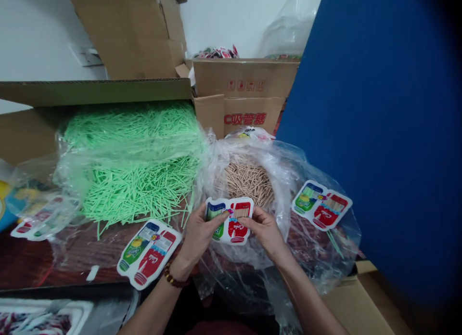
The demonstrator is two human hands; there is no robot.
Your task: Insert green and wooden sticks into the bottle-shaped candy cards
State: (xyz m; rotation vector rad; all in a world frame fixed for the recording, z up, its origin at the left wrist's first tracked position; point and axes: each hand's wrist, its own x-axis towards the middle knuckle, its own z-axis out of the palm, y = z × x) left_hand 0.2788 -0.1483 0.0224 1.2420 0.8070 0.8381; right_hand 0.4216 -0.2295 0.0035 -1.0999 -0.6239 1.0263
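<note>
My left hand [199,235] and my right hand [266,231] grip one bottle-shaped candy packet [238,235] by its two sides. It has a green half and a red "Cola" half; green sticks show in the left window and brown sticks in the right. Just behind it, a clear plastic bag [279,181] lies open around many short brown sticks [249,178]. To the left, a heap of thin green sticks [140,186] spills from a plastic-lined carton. A similar packet [149,253] lies left of my left hand, and another packet [322,205] rests on plastic at the right.
Cardboard boxes [245,80] stand along the back wall. A large blue panel [364,133] closes off the right side. At the lower left is a dark bin with a white tray [84,318]. More packets [41,219] lie under plastic at far left. An open carton [357,308] sits low at right.
</note>
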